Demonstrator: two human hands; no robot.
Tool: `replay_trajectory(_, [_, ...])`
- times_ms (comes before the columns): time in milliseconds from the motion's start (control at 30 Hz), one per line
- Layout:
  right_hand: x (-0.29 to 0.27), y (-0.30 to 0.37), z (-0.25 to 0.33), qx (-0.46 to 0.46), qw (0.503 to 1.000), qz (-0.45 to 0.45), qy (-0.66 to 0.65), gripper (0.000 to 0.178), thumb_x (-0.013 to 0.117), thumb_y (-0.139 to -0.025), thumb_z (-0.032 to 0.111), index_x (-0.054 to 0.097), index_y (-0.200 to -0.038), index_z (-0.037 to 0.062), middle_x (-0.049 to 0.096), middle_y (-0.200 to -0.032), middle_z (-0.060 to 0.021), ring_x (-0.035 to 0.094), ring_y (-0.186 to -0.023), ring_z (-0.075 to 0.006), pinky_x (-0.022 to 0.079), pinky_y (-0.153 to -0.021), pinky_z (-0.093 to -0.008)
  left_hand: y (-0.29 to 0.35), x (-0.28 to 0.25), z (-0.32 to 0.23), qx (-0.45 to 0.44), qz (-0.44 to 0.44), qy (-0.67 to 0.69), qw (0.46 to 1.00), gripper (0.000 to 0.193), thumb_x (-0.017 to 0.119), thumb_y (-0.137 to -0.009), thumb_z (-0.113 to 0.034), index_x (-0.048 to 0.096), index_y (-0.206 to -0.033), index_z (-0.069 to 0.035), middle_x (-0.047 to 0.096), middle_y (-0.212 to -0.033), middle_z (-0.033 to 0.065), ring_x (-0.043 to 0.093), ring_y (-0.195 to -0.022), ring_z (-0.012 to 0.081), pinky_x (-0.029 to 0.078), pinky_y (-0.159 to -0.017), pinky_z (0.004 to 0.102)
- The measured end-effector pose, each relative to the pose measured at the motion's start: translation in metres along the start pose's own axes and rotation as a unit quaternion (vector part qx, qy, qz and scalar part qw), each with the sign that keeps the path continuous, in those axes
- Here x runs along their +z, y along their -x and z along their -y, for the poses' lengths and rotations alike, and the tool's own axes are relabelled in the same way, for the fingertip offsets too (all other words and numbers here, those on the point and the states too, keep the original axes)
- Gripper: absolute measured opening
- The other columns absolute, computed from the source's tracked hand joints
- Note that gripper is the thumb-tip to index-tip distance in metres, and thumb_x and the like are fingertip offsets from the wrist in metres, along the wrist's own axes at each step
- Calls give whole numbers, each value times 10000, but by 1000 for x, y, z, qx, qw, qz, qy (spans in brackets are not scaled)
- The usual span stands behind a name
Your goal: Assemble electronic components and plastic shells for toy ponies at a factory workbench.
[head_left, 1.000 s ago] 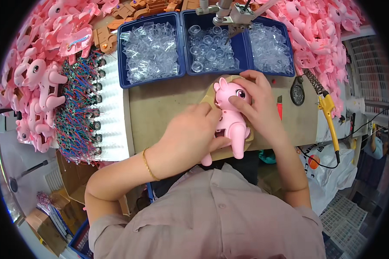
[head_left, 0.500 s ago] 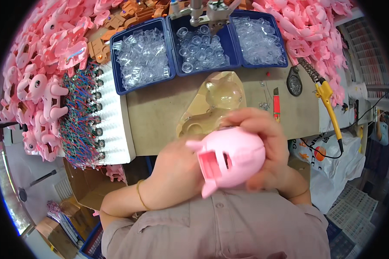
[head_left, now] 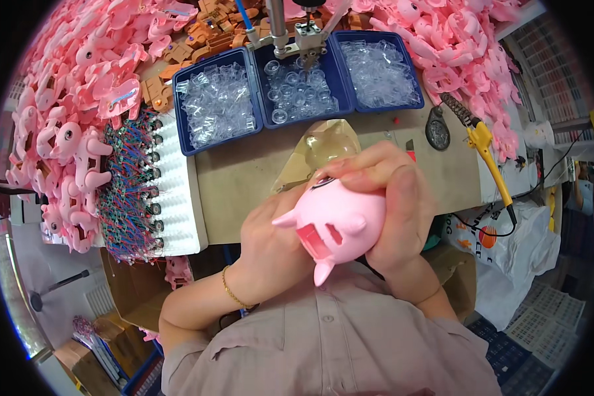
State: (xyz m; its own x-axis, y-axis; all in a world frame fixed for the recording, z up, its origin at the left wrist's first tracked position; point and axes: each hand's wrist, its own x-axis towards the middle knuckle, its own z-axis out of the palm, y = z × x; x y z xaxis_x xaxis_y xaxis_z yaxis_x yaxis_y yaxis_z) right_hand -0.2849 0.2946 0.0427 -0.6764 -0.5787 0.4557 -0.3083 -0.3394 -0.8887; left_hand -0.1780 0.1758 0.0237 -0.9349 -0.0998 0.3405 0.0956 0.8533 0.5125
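Close in front of my chest, a pink plastic toy animal [head_left: 346, 221] is held between both hands. Its rectangular opening and narrow slot face me, and part of a printed eye shows near its far edge. My right hand [head_left: 399, 204] wraps over the far and right sides, thumb and fingers bent round the shell. On the left side, my left hand [head_left: 274, 234] is closed against the toy, its fingertips mostly hidden behind it. Just beyond the hands lies a tan moulded holder [head_left: 330, 145] with a hollow, partly covered by my right hand.
Blue bins [head_left: 261, 122] of clear plastic parts stand behind, under a metal machine head [head_left: 307, 39]. Pink toy shells [head_left: 72, 145] pile up on both sides. Wired components [head_left: 132, 191] lie at left on a white ribbed tray [head_left: 181, 198]. A yellow soldering iron [head_left: 492, 158] rests at right.
The toy has turned and tilted in my hands, bringing part of its eye into sight. My right hand has shifted its hold over the far side. The view has moved slightly.
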Motion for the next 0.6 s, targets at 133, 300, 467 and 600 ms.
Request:
replay_trajectory(133, [-15,-10,-5,52,997,45,32,500,428,-966,460,570,-966,-19,562,-1023,-181,611,-882,-277,501,-801,-373,-8,-13,9,-21,90,32,995,433,751,-649,-285,607,-982,-50,631,-868,103,635,-691,246,507,-571,358])
replay_trajectory(300, [-34,-5,6,142,974,152,90,829,865,-574,394,522,-1187,-47,568,-1156,-167,596,-1019,-286,474,-890,-358,-10,-43,19,19,167,84,982,567,772,-676,-384,588,-1102,-59,623,-873,121,645,-778,279,527,-621,355])
replay_trajectory(467, [-44,14,-20,108,986,-85,-98,975,668,-674,690,403,-1286,-22,536,-1155,-212,597,-983,-286,524,-838,-371,13,-42,27,-62,11,353,934,973,867,-557,-400,422,-1332,-14,513,-1240,182,539,-1110,330,460,-913,378])
replay_trajectory(600, [-36,20,-24,109,982,-121,-97,978,632,-656,742,437,-1220,-32,542,-1096,-214,605,-899,-281,540,-718,-350,22,-24,6,-51,-137,247,958,888,865,-525,-373,495,-1257,-32,558,-1159,175,580,-1015,342,483,-838,391])
